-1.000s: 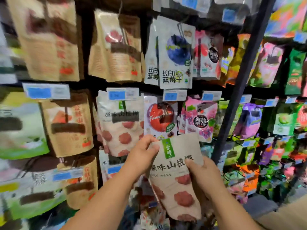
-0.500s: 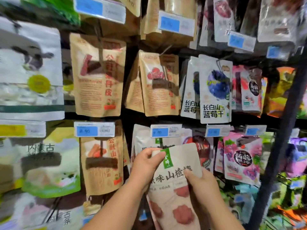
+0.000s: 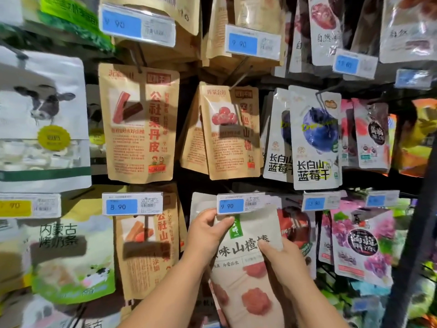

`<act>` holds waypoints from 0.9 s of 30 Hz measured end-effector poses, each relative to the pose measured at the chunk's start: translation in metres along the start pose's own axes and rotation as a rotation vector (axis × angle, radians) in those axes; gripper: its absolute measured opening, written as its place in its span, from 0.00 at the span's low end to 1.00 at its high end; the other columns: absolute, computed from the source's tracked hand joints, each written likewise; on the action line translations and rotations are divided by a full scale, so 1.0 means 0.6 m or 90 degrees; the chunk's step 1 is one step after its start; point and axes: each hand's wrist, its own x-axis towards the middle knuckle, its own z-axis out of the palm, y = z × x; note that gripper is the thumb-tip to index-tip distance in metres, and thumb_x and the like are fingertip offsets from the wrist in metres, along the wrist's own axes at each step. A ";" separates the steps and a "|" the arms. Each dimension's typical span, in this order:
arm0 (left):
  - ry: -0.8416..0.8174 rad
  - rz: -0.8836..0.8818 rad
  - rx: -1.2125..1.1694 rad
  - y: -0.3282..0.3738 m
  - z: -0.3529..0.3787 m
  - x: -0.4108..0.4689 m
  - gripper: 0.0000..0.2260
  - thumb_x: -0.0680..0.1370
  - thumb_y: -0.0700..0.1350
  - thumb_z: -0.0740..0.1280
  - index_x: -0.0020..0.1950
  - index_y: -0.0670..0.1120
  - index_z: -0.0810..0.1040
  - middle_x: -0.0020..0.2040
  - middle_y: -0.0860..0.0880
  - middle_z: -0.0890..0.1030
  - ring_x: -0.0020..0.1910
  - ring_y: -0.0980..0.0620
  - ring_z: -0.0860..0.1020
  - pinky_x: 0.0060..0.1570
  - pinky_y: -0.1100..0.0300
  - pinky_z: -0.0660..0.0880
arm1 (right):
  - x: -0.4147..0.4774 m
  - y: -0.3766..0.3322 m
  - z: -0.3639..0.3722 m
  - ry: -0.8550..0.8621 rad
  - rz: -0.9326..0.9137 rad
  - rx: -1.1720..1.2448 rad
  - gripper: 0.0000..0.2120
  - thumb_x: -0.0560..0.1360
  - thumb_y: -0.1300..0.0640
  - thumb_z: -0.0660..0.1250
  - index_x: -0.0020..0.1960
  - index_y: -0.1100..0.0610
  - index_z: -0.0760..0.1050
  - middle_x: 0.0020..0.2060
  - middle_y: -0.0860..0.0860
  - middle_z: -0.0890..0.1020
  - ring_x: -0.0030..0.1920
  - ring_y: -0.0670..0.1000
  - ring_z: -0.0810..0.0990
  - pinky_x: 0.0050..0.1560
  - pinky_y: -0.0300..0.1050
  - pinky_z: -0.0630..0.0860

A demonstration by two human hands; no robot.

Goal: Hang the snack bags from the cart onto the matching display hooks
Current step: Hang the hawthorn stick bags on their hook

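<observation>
Leftmost, a white cow-printed pouch (image 3: 42,119) hangs beside a brown kraft-paper pouch with red strips pictured on it (image 3: 137,124). Both are sealed, so their contents are hidden. Lower, at centre, the left hand (image 3: 208,230) pinches the top left corner of a cream snack bag with a green tab and printed red haw rounds (image 3: 248,280), thumb in front and fingers curled behind. The bag's top edge tucks just behind a blue 9.90 price tag (image 3: 238,205), which covers the hook. The right hand (image 3: 281,259) grips the bag's right edge, thumb on its face. Further right hang a white blueberry pouch (image 3: 315,138) and a purple grape-jelly pouch (image 3: 361,242), then a dark upright post (image 3: 421,209). Half a second ago the bag's top sat just below the tag; now it meets it.
</observation>
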 end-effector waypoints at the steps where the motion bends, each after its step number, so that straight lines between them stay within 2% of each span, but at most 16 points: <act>1: 0.001 -0.002 0.006 -0.001 0.001 0.003 0.08 0.74 0.42 0.73 0.50 0.52 0.83 0.47 0.53 0.86 0.46 0.52 0.84 0.52 0.45 0.79 | 0.005 0.003 0.000 -0.006 0.004 0.010 0.07 0.78 0.59 0.67 0.45 0.48 0.78 0.39 0.40 0.82 0.41 0.38 0.79 0.33 0.28 0.69; 4: 0.002 0.001 0.016 -0.005 0.006 0.009 0.09 0.74 0.40 0.73 0.50 0.53 0.83 0.46 0.53 0.86 0.46 0.53 0.84 0.52 0.47 0.80 | 0.015 0.009 -0.001 -0.020 0.013 0.012 0.07 0.78 0.59 0.67 0.45 0.47 0.78 0.40 0.40 0.82 0.43 0.39 0.79 0.36 0.30 0.70; 7: 0.005 0.022 0.030 -0.005 0.010 0.014 0.09 0.73 0.41 0.73 0.50 0.53 0.83 0.48 0.55 0.85 0.47 0.56 0.83 0.52 0.52 0.80 | 0.025 0.015 0.000 -0.023 0.026 0.023 0.08 0.77 0.59 0.68 0.44 0.46 0.78 0.42 0.42 0.84 0.47 0.45 0.82 0.42 0.37 0.74; 11: 0.025 0.065 0.050 -0.004 0.008 0.020 0.12 0.73 0.38 0.72 0.48 0.56 0.83 0.48 0.56 0.85 0.48 0.60 0.82 0.49 0.62 0.78 | 0.035 0.016 0.005 -0.025 0.027 0.028 0.06 0.77 0.58 0.68 0.44 0.48 0.79 0.42 0.43 0.85 0.46 0.43 0.82 0.43 0.37 0.75; 16: 0.019 0.085 0.056 -0.001 0.009 0.030 0.13 0.73 0.37 0.72 0.48 0.56 0.83 0.49 0.57 0.85 0.49 0.62 0.82 0.48 0.66 0.78 | 0.050 0.021 0.008 -0.032 0.030 0.033 0.04 0.77 0.57 0.68 0.49 0.51 0.82 0.43 0.46 0.87 0.47 0.47 0.84 0.49 0.44 0.78; 19: 0.003 0.086 0.048 0.001 0.012 0.034 0.15 0.74 0.34 0.71 0.48 0.56 0.82 0.49 0.57 0.84 0.49 0.65 0.81 0.46 0.71 0.77 | 0.058 0.025 0.009 -0.027 0.038 0.047 0.05 0.77 0.58 0.68 0.49 0.52 0.82 0.42 0.47 0.87 0.45 0.47 0.85 0.47 0.44 0.79; 23: -0.002 0.068 0.029 0.002 0.018 0.033 0.17 0.74 0.32 0.70 0.46 0.56 0.81 0.45 0.61 0.83 0.44 0.69 0.80 0.38 0.74 0.75 | 0.066 0.034 0.007 -0.023 0.040 0.040 0.05 0.77 0.58 0.68 0.49 0.53 0.82 0.43 0.48 0.87 0.45 0.48 0.85 0.49 0.46 0.80; 27: 0.010 0.090 -0.006 0.001 0.021 0.031 0.16 0.73 0.32 0.71 0.45 0.55 0.82 0.44 0.59 0.85 0.45 0.65 0.82 0.40 0.72 0.76 | 0.065 0.034 0.001 -0.026 0.016 0.048 0.06 0.77 0.58 0.67 0.49 0.52 0.83 0.41 0.45 0.87 0.43 0.45 0.85 0.42 0.39 0.77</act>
